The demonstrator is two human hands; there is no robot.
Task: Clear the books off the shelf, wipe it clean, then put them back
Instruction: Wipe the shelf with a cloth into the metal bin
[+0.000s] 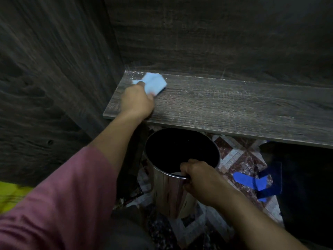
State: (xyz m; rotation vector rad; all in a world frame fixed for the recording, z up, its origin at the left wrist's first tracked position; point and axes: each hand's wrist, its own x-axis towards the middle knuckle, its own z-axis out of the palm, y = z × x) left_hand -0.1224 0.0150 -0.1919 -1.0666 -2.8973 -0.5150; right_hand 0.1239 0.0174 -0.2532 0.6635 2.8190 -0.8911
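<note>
Pressing blue cloth [153, 83] onto dusty shelf [225, 107]

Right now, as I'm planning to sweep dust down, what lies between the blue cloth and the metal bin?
In the head view, only dusty shelf up to its front edge, with the left hand gripping the cloth alongside; the bin sits below.

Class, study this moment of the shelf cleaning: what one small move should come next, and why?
Probably draw the blue cloth, gripped by the left hand at the back left corner of the shelf, forward to the front edge. Around it lie white specks, and the right hand holds a steel bin by its rim just below that edge, seemingly to catch them.
</note>
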